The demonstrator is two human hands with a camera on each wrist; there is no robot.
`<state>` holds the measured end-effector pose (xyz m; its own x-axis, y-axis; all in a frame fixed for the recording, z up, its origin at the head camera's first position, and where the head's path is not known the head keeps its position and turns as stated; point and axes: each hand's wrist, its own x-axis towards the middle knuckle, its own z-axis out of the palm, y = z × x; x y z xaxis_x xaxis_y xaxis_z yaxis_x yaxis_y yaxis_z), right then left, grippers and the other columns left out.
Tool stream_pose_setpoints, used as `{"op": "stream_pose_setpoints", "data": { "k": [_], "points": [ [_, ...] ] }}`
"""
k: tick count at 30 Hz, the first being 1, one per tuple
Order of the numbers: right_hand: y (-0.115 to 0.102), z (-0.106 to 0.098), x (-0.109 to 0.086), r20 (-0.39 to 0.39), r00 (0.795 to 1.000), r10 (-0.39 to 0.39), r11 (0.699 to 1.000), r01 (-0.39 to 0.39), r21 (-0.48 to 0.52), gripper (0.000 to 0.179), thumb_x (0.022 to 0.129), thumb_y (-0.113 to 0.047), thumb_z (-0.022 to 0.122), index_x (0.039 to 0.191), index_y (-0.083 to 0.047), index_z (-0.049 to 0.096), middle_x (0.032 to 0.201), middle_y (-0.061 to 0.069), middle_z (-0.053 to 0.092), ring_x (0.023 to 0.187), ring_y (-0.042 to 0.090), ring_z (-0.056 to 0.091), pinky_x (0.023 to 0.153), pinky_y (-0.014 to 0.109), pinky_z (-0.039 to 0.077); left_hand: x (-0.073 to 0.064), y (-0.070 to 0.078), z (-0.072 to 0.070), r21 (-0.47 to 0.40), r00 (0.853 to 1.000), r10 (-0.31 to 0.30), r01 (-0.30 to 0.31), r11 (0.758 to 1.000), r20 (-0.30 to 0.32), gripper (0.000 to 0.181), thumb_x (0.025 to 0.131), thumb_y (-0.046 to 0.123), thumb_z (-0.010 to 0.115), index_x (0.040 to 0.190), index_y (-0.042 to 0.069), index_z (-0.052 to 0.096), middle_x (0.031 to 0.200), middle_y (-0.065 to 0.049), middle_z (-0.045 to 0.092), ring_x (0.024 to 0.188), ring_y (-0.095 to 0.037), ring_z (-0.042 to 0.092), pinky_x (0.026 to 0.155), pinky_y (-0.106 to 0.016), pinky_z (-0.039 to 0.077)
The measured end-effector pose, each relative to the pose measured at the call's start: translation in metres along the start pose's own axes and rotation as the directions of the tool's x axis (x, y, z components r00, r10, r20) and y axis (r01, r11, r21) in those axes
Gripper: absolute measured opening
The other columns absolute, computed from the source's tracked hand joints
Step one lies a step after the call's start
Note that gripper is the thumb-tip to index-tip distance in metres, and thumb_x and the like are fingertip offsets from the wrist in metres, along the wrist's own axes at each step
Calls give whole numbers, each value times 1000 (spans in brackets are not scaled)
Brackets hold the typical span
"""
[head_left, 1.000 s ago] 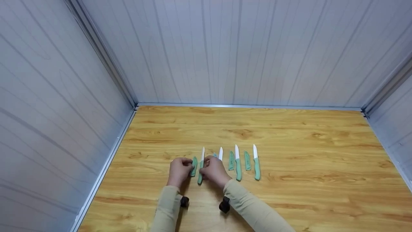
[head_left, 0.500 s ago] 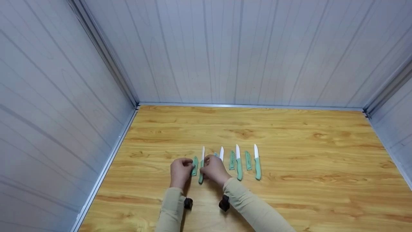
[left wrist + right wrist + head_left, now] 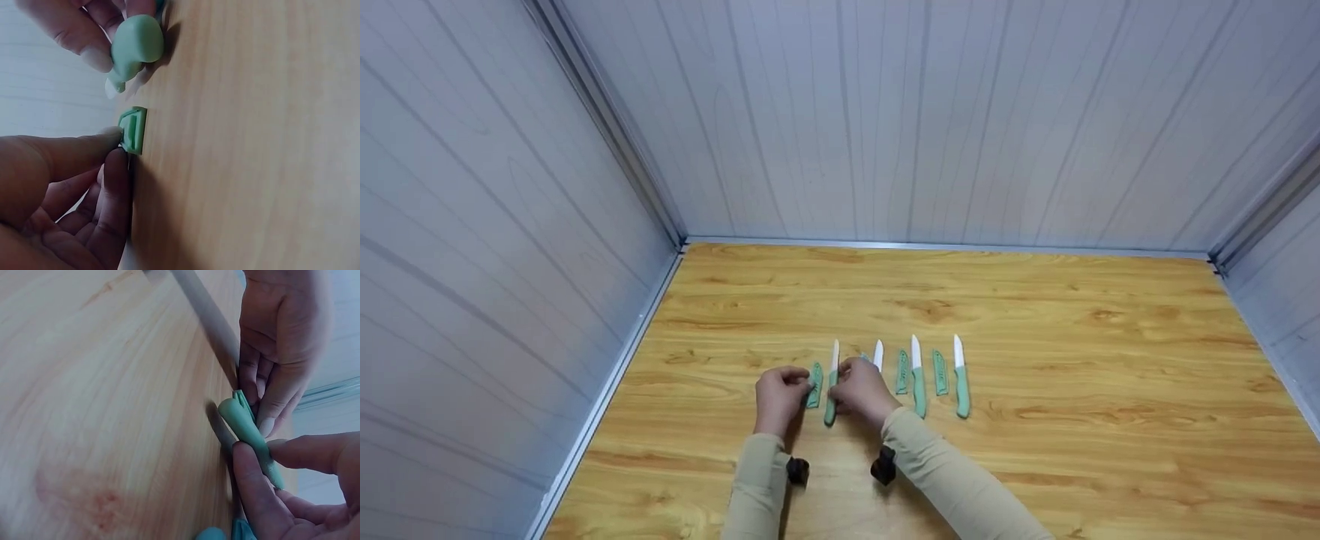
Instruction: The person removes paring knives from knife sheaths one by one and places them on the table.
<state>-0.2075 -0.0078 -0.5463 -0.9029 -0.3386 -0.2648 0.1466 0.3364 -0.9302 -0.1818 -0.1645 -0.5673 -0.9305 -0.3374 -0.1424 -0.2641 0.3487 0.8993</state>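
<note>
My left hand pinches the edge of a green knife sheath that lies on the table. In the left wrist view, the thumb is on top of the sheath and its slotted end faces the camera. With thumb and fingers, my right hand pinches the green handle of a paring knife, its white blade pointing away from me. In the right wrist view the knife's handle appears slightly above the table, beside the sheath. A second knife and its sheath are partly hidden behind my right hand.
Right of my hands lie two more sheaths, a nearer one and a farther one, each beside a knife, one close by and one at the far right. Pale panels enclose the wooden table.
Both hands keep their hold on the sheath and the knife, almost still. The whole head view has shifted very slightly.
</note>
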Motion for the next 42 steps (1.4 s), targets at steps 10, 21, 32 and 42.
{"op": "stream_pose_setpoints", "data": {
  "k": [10,21,32,42],
  "points": [
    [-4,0,-1,-1,1000,-11,997,11,-76,40,75,2,65,113,12,53,87,12,56,65,21,64,55,31,54,1,1,-4,-32,1000,-23,24,999,6,15,79,-3,71,94,-3,72,77,-6,66,71,-16,59,61,-26,49],
    [-7,1,-2,-2,1000,-17,986,16,-164,38,76,1,63,112,10,54,81,9,57,62,20,62,54,30,53,2,0,-8,-69,998,-51,53,996,43,18,79,-1,74,97,-3,71,82,-8,69,75,-16,63,66,-27,52],
    [-4,3,1,-24,999,-31,987,27,-157,37,76,7,56,112,13,54,76,10,61,53,17,63,49,28,53,-2,-2,-14,-147,993,-22,39,988,113,27,79,-8,70,106,-9,67,95,-19,69,89,-22,66,76,-27,53],
    [-3,4,2,-25,1000,-15,992,12,-127,38,75,7,53,113,13,53,81,12,60,56,21,65,48,28,53,-3,-3,-17,-150,991,-30,50,987,132,28,81,-8,68,109,-8,66,99,-19,68,93,-23,65,78,-28,53]
  ]
}}
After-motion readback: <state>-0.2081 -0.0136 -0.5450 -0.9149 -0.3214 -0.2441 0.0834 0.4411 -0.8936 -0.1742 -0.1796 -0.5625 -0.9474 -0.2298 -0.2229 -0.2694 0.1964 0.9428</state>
